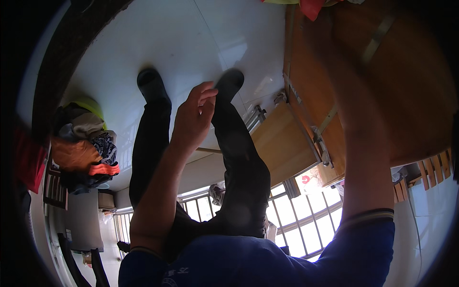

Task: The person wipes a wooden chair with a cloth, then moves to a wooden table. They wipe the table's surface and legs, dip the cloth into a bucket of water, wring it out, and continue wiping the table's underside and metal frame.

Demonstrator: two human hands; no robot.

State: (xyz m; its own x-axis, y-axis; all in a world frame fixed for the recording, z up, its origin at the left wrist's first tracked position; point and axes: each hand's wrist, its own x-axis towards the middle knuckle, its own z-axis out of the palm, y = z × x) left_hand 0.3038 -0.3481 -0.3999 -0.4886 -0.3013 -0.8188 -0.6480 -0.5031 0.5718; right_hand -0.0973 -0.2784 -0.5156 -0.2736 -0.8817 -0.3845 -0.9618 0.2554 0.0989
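My left hand [193,116] hangs in front of my legs with its fingers loosely bent. Nothing shows in it, and a dark slipper [230,83] lies beyond its fingertips. At the upper right, my right hand [319,30] reaches forward in shadow over a brown wooden surface [405,89]. Its fingers meet a red and yellow-green item [310,9] that the top edge of the picture cuts off. The item's kind is unclear. Shadow and the item hide the fingertips, so I cannot tell whether they grip it.
Clothes [80,154] are heaped at the left, around a yellow-green rim [89,106]. A dark curved edge [53,71] borders the pale tiled floor [172,39]. Metal strips cross the wooden surface at the right. Below it is a lighter wooden board [283,147]. A barred window [304,222] shows behind me.
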